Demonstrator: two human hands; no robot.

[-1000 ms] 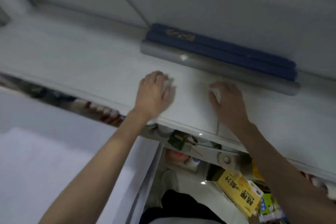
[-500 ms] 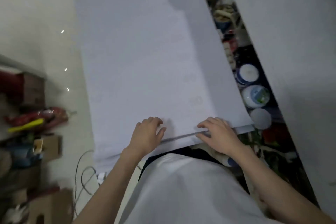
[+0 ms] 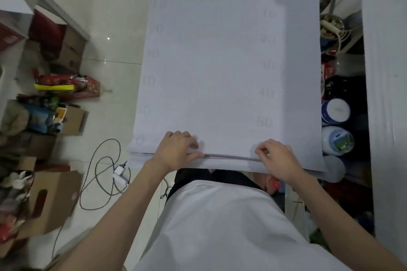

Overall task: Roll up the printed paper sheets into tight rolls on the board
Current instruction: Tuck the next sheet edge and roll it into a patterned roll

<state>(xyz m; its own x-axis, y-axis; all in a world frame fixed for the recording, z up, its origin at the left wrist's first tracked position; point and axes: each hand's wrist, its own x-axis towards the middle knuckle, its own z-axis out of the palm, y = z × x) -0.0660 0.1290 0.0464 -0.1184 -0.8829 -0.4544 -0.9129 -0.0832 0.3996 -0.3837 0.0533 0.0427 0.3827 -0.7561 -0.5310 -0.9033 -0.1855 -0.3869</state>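
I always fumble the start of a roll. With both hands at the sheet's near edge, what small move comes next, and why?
Probably curl that edge over, away from the body, into a first tight turn. The left hand and right hand pinch the near edge of the top sheet, it is lifted slightly off the stack, and the rest lies flat, unrolled.

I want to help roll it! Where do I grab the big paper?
Take the top sheet by its near edge, coming from the body side, hands wide apart like the left hand and right hand pinching it. That edge looks already lifted, and the sheet is wide.
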